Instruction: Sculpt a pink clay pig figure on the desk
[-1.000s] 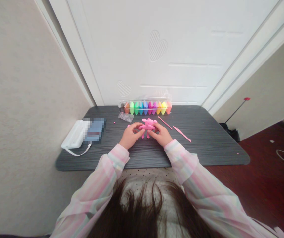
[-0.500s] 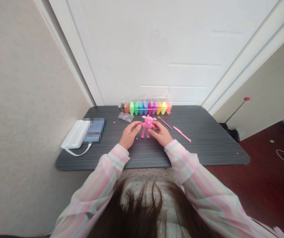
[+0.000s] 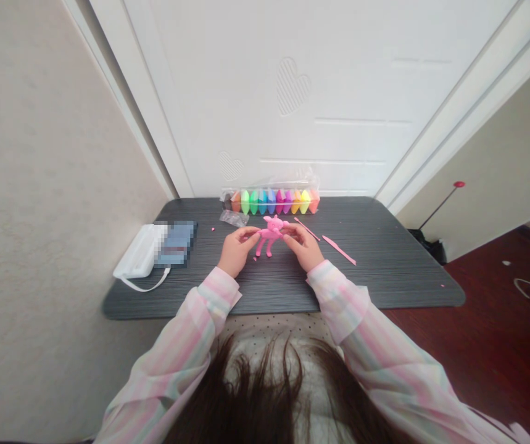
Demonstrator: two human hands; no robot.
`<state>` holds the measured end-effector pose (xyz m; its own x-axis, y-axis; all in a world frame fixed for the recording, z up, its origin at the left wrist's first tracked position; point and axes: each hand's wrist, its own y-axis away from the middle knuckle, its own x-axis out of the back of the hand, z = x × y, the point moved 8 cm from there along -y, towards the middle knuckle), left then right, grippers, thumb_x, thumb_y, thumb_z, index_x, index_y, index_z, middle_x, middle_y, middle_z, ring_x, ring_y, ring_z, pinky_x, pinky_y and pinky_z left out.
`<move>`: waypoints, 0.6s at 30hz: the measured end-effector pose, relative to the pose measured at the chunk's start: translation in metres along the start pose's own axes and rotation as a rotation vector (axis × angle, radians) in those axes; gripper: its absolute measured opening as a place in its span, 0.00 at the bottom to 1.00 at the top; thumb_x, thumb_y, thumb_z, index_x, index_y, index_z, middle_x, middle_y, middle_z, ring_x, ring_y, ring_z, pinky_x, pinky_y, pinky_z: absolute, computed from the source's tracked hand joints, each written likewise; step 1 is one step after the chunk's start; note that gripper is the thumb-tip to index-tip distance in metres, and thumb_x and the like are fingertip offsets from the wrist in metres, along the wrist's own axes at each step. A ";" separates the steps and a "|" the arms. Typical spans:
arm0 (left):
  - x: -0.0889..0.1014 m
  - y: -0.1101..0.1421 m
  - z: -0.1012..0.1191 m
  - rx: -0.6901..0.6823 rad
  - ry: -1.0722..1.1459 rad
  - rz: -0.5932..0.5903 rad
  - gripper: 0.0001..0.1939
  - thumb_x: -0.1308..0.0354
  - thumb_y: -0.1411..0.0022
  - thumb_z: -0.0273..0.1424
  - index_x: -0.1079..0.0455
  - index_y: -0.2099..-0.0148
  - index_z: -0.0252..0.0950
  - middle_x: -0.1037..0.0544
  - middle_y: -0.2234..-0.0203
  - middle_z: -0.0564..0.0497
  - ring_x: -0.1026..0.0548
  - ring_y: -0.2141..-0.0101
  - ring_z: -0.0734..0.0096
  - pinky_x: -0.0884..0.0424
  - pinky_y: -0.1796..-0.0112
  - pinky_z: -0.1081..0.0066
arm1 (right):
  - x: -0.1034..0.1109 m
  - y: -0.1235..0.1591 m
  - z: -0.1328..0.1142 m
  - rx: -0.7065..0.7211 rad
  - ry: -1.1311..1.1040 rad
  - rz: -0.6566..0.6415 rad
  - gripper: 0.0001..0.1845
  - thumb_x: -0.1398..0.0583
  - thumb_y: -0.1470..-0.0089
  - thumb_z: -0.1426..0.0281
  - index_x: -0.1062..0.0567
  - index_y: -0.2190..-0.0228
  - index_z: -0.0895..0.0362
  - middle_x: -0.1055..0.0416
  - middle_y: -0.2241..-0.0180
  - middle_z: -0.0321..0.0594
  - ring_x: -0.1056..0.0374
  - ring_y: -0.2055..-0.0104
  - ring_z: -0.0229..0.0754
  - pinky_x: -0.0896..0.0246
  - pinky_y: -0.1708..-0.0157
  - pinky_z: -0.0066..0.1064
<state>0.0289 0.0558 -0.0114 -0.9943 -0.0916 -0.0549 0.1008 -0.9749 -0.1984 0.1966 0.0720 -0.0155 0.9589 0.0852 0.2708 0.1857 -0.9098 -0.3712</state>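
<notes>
A pink clay figure (image 3: 271, 233) with ears, a snout, arms and two legs is held between my hands over the dark table (image 3: 176, 296). My left hand (image 3: 239, 248) pinches the arm on its left side between thumb and fingers. On the other side, my right hand (image 3: 302, 245) grips the opposite arm the same way. Its legs point down and slant a little to the left. A small pink clay bit (image 3: 255, 259) lies just below my left fingertips. Right of my right hand are a thin pink modelling stick (image 3: 307, 229) and a pink clay knife (image 3: 339, 250).
At the table's back stands a row of coloured clay packs (image 3: 271, 202) in clear plastic. A crumpled wrapper (image 3: 234, 218) lies before it. On the left, a white device (image 3: 136, 251) with a cable (image 3: 147, 288) sits beside a blurred blue object (image 3: 178, 243). A white door (image 3: 227, 80) rises behind.
The clay figure has come more upright and then tilted, its legs swinging to the left. Both hands have shifted their hold along its arms.
</notes>
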 end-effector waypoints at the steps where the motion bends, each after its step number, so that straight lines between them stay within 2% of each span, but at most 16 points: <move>1: 0.001 -0.001 -0.002 0.018 0.041 0.010 0.08 0.38 0.56 0.32 0.28 0.71 0.34 0.24 0.74 0.52 0.29 0.70 0.72 0.35 0.64 0.71 | 0.001 0.000 0.001 -0.004 -0.007 0.009 0.17 0.44 0.52 0.61 0.32 0.61 0.56 0.29 0.65 0.40 0.34 0.62 0.42 0.41 0.63 0.35; 5: 0.004 -0.002 -0.009 0.092 0.222 0.047 0.09 0.38 0.57 0.32 0.29 0.70 0.34 0.25 0.74 0.53 0.30 0.73 0.76 0.35 0.68 0.73 | 0.004 -0.001 0.001 -0.022 -0.028 0.018 0.14 0.44 0.53 0.61 0.31 0.64 0.56 0.30 0.66 0.40 0.35 0.61 0.41 0.42 0.62 0.35; 9: 0.002 -0.001 -0.011 0.149 0.372 0.049 0.10 0.37 0.58 0.31 0.31 0.71 0.34 0.26 0.74 0.54 0.29 0.72 0.77 0.35 0.69 0.75 | -0.003 0.001 0.000 -0.042 -0.049 -0.028 0.15 0.42 0.54 0.62 0.30 0.64 0.56 0.29 0.66 0.39 0.35 0.64 0.40 0.42 0.63 0.34; 13: -0.005 0.001 -0.010 0.201 0.454 -0.002 0.11 0.36 0.60 0.29 0.31 0.71 0.33 0.26 0.75 0.54 0.29 0.72 0.78 0.34 0.67 0.74 | -0.011 0.002 0.000 -0.065 -0.082 -0.075 0.16 0.40 0.56 0.61 0.29 0.65 0.56 0.29 0.69 0.37 0.35 0.66 0.39 0.42 0.65 0.33; 18: -0.013 0.004 -0.011 0.244 0.477 -0.081 0.11 0.35 0.60 0.27 0.31 0.71 0.32 0.26 0.76 0.54 0.29 0.73 0.79 0.34 0.67 0.74 | -0.010 0.000 0.002 -0.097 -0.153 -0.054 0.15 0.41 0.57 0.57 0.29 0.72 0.56 0.30 0.73 0.36 0.35 0.69 0.38 0.40 0.64 0.34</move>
<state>0.0429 0.0552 -0.0227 -0.8663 0.0328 -0.4984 -0.0430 -0.9990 0.0091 0.1872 0.0717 -0.0204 0.9708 0.1893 0.1471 0.2236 -0.9365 -0.2703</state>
